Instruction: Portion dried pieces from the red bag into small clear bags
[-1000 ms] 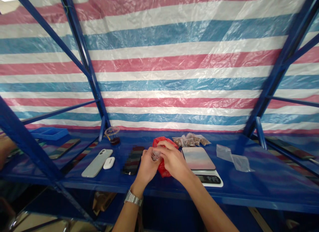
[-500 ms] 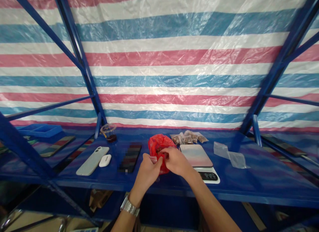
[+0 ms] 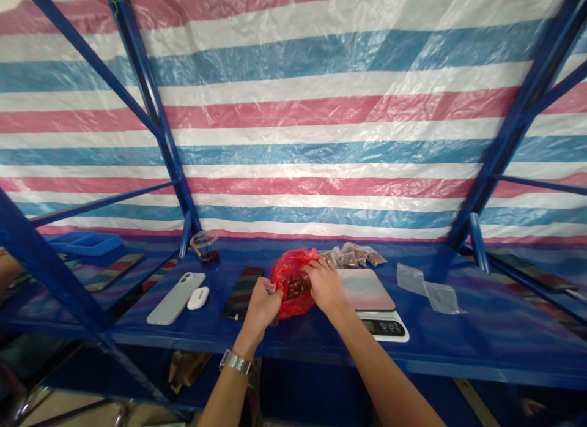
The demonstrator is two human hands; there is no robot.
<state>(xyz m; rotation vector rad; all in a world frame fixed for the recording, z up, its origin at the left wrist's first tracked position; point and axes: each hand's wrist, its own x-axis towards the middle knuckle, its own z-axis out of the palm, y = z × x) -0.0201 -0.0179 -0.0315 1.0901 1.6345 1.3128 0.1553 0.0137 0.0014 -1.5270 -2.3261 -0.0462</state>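
A red plastic bag (image 3: 293, 309) stands open on the blue table, with small brown pieces (image 3: 297, 287) showing inside. At its left rim, my left hand (image 3: 265, 303) is closed on a small clear zip bag (image 3: 271, 287), only bits of which show around the fingers. My right hand (image 3: 326, 285) has its fingers bent over the right rim of the red bag, gripping the plastic; the fingertips are partly hidden. Just right of that hand is a white digital scale (image 3: 400, 333) with a flat, pale shiny panel (image 3: 367, 290) on it.
Filled small bags (image 3: 355, 254) lie behind the scale, and flat clear zip bags (image 3: 426, 286) to its right. On the left are a dark phone (image 3: 243, 289), a white earbud case (image 3: 198, 298), a pale phone (image 3: 177, 298) and a plastic cup (image 3: 205, 248). Blue posts (image 3: 172, 152) frame the table (image 3: 486, 329).
My hands have moved apart. The right hand has come out from over the bag's middle to its right rim, and the brown pieces now show. The view has shifted slightly.
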